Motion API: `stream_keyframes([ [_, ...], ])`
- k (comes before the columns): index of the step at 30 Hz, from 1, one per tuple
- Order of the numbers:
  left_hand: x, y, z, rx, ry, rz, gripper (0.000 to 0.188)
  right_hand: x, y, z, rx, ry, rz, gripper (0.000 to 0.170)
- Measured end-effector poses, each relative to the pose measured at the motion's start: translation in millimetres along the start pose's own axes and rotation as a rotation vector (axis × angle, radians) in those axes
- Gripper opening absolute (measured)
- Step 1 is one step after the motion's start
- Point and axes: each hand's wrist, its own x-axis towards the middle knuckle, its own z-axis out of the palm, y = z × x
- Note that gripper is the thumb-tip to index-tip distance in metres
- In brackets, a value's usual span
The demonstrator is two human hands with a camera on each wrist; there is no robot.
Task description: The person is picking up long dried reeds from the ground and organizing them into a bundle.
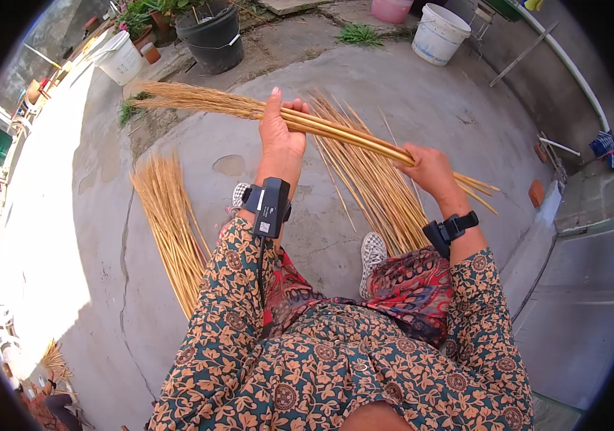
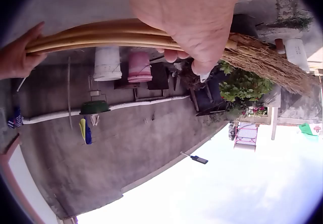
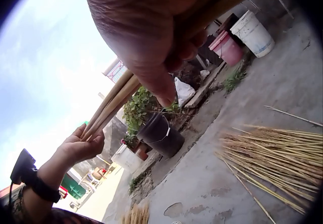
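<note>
A thin bundle of yellow stalks with a brushy tan head is held up across the front of the body. The left hand grips it just below the bristly end, thumb up. Farther along, near the bare stalk ends, the right hand has its fingers round the bundle. In the left wrist view the left hand wraps the stalks, the brushy head sticking out beyond it. In the right wrist view the right hand closes round the stalks, partly hiding them.
Two piles of stalks lie on the concrete: a wide one at centre right and a narrower one at left. Shoes stand between them. Beyond are a black bucket, white buckets, a pink bucket and plants; a wall runs along the right.
</note>
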Motion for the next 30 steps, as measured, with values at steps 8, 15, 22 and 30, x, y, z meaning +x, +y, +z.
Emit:
stream_keyframes([
  [8,-7,6,5,-0.043,-0.217,-0.061,0.009,-3,3,1,0.200,-0.215,-0.014,0.029],
  [15,-17,13,11,-0.012,-0.342,-0.061,0.016,-2,6,7,0.443,-0.532,0.121,0.032],
  [22,-4,-8,1,0.029,0.038,-0.059,0.018,0,4,5,-0.089,-0.131,0.050,0.030],
  [30,-8,-9,3,-0.009,-0.231,-0.074,0.012,-2,1,-5,0.107,-0.208,0.050,0.030],
])
